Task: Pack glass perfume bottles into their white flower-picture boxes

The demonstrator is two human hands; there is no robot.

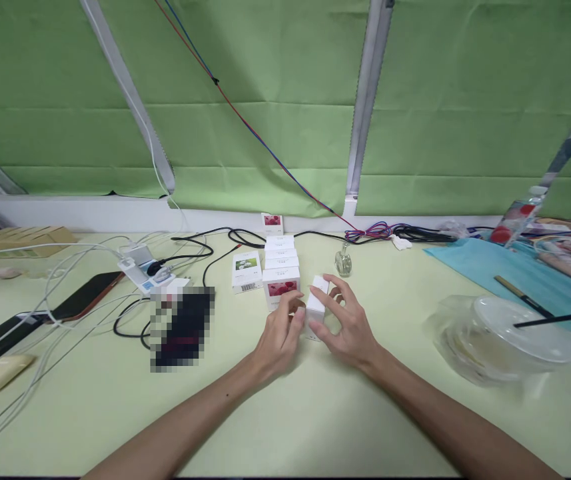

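My right hand (344, 321) holds a small white box (317, 305) between thumb and fingers; the box stands on the table, slightly turned. Beside the box's left side is my left hand (279, 331), its fingers curled in; whether anything is pinched there is hidden. Just beyond my left hand, several white boxes (281, 263) stand in a row, the front one bearing a red picture. To their left lies a white box with a green picture (246, 272). A small clear glass bottle (344, 261) stands behind my right hand.
Left are a power strip (140, 272), white cables, a dark phone (85, 295) and a pixelated dark patch (184, 330). At right are a lidded bowl in a plastic bag (505, 333), a blue cloth (470, 267) and a bottle (518, 217). Green blinds (275, 133) hang behind.
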